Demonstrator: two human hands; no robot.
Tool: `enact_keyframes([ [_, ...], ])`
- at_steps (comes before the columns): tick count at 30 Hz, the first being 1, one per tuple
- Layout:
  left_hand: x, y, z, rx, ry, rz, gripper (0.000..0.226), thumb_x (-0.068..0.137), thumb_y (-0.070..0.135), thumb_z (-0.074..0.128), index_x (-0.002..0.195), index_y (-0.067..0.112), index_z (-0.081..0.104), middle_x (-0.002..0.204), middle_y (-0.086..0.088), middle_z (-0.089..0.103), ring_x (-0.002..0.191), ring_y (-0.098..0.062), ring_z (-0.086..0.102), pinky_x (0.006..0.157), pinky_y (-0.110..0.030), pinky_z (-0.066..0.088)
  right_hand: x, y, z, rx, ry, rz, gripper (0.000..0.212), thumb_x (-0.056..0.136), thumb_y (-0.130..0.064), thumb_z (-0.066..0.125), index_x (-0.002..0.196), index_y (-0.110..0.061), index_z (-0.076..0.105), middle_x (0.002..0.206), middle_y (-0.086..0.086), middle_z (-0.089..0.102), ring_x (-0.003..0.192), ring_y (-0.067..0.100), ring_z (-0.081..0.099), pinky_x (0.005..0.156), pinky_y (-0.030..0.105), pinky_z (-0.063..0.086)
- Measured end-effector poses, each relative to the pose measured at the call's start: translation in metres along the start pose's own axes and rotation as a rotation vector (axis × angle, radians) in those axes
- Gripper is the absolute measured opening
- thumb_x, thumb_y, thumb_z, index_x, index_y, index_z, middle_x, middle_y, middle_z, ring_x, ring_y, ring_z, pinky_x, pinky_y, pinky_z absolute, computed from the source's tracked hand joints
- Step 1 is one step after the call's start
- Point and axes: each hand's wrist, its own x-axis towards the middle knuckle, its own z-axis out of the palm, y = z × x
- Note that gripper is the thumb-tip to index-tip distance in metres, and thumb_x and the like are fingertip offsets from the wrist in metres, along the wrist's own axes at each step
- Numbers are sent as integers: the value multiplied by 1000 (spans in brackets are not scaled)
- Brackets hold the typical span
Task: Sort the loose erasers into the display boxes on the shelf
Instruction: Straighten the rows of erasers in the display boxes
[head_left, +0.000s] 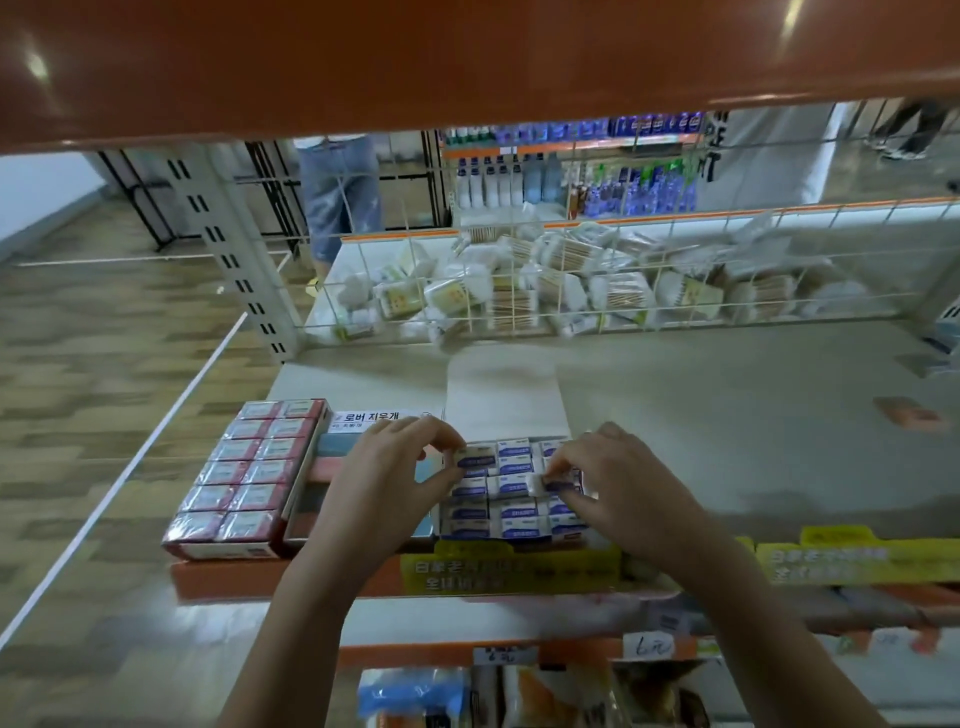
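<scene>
Blue-and-white erasers (511, 486) sitting in rows inside an open display box (504, 400)
The box's lid flap is standing upright behind them on the shelf (727, 415).

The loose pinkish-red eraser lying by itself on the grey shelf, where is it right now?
In the head view the loose pinkish-red eraser lies alone on the grey shelf, far right, beyond the right hand and the open box of blue-and-white erasers.

Grey shelf (727, 395): display boxes (511, 488), red packs (244, 478), blurred packet perhaps (911, 414).
</scene>
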Motion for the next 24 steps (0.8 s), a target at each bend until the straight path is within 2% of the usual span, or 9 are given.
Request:
enact_keyframes([
  [4, -5, 2, 4, 64, -29, 6, 14, 86, 38, 63, 99, 38, 57, 91, 28, 44, 96, -1, 43, 63, -9, 25, -2, 2, 5, -109, 10, 32, 18, 88, -24, 58, 104, -18, 63, 108, -1, 61, 105, 18, 45, 88, 27, 34],
  [9, -7, 4, 9, 42, -66, 50, 18, 85, 33, 64, 103, 30, 61, 108, 15, 59, 102, -3, 40, 79, -20, 35, -3, 3, 8, -175, 48, 69, 16, 83, -22, 65, 98, -16, 68, 98, 2, 64, 100, 24, 51, 84, 32, 39],
  [11, -8, 5, 11, 55, -75, 60, 20, 86, 33, 63, 106, 29, 61, 111, 13, 60, 105, -6, 42, 81, -22, 36, -3, 1, 8, -184, 51, 79, 16, 82, -21, 66, 97, -15, 68, 96, 3, 65, 98, 25, 53, 82, 33, 40],
  [13, -8, 8, 13, 66, -85, 64, 20, 87, 35, 62, 107, 30, 61, 111, 13, 60, 103, -6, 42, 77, -22, 34, -2, 0, 8, -178, 36, 84, 20, 86, -23, 62, 106, -18, 63, 104, 0, 63, 103, 21, 49, 86, 30, 37],
  [16, -8, 9, 18, 91, -105, 57, 20, 87, 37, 61, 106, 32, 60, 112, 15, 59, 97, -5, 40, 72, -21, 29, -1, 1, 9, -147, 48, 74, 18, 89, -27, 59, 106, -21, 59, 108, -4, 60, 105, 16, 45, 88, 25, 33],
  [20, -9, 12, 26, 100, -132, 59, 25, 87, 37, 61, 110, 31, 60, 116, 13, 58, 99, -8, 41, 78, -21, 35, -1, 4, 12, -138, 40, 77, 19, 90, -28, 57, 107, -21, 60, 111, -5, 57, 107, 14, 43, 91, 23, 32],
  [24, -9, 18, 35, 202, -116, 32, 27, 89, 44, 55, 115, 36, 55, 120, 16, 54, 109, -9, 41, 87, -25, 28, -2, 8, 9, -82, 47, 78, 23, 87, -26, 62, 109, -19, 62, 110, -3, 58, 106, 17, 46, 89, 24, 34],
])
